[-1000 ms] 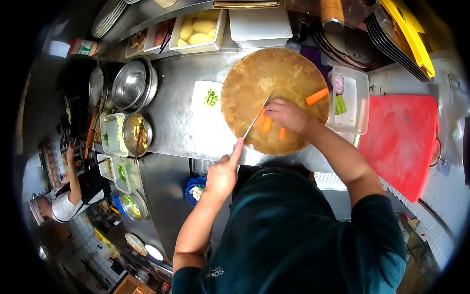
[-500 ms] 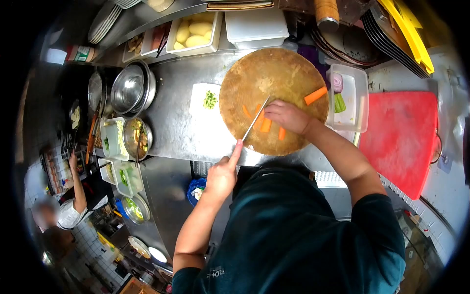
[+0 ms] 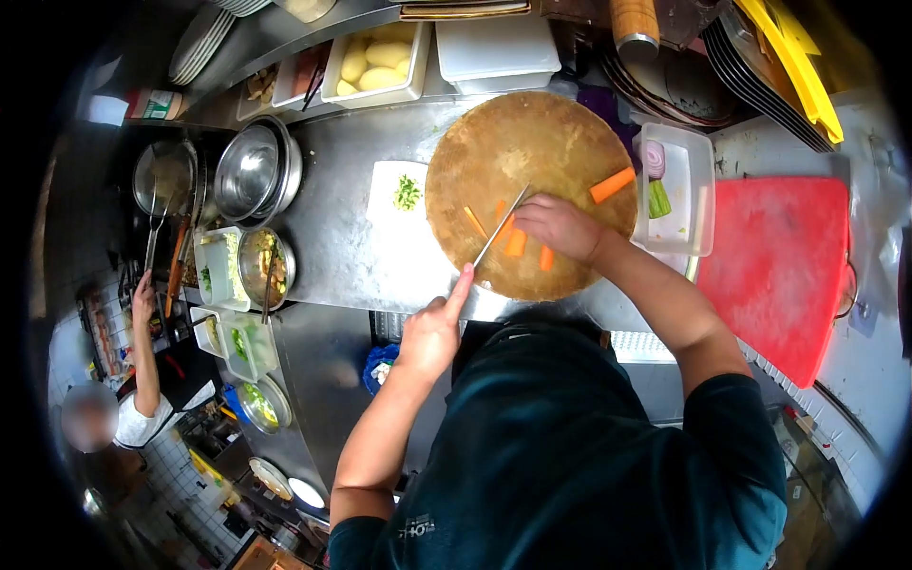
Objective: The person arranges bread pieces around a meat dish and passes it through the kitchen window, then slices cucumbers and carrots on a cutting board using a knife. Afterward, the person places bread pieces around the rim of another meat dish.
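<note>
Gripping a slim steel-bladed knife (image 3: 502, 226) in the left hand (image 3: 432, 334), curling bent fingers around a hidden handle and laying the index finger straight along the top. Bunching the fingers of the right hand (image 3: 556, 221) together just beside the blade, over orange carrot pieces (image 3: 516, 244) on a round brown wooden chopping block (image 3: 532, 128); leaving no way to tell whether clamping or merely covering. Apparently standing only partway through the carrot cutting: counting one thin orange strip (image 3: 475, 222) cut away left of the blade, but also two small chunks near the fingers and one thick orange carrot length (image 3: 613, 185) at the block's right. Displaying farther out, seemingly finished, one heap of chopped green bits (image 3: 408, 194) on a white rectangular board (image 3: 388, 179); at right, one purple onion piece (image 3: 655, 159) and one green vegetable piece (image 3: 659, 199) in one clear plastic container (image 3: 684, 166). Sharing the kitchen, well apart, with one white-sleeved co-worker (image 3: 145, 394).
</note>
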### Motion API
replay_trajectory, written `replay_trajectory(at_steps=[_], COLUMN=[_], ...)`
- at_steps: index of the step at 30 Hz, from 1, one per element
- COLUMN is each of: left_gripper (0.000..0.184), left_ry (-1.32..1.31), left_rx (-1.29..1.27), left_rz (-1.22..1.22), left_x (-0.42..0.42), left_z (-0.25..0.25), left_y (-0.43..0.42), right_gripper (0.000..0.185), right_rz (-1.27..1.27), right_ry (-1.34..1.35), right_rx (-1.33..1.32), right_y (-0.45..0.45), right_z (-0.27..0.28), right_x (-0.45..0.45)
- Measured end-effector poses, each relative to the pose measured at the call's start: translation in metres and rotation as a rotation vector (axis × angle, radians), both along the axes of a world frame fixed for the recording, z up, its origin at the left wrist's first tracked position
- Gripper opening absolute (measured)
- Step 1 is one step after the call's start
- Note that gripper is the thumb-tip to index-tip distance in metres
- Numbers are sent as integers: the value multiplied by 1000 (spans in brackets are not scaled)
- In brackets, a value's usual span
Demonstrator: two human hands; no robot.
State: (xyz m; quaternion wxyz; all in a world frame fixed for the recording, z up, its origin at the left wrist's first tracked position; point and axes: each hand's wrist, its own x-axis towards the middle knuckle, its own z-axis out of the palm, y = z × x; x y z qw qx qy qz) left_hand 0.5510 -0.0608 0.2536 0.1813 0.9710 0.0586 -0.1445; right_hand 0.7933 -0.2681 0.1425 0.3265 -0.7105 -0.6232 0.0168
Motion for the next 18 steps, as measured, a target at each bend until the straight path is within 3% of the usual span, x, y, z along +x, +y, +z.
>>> replay_trajectory(at_steps=[18], left_gripper=[95], left_ry=[29], left_rx=[31], left_rz=[-50], left_x=[-3], left_z=[9], left_y=[0], right_gripper=[25], right_rz=[-15], right_ry=[5], right_rx=[67], right_y=[-6], right_z=[1], right_x=[-4])
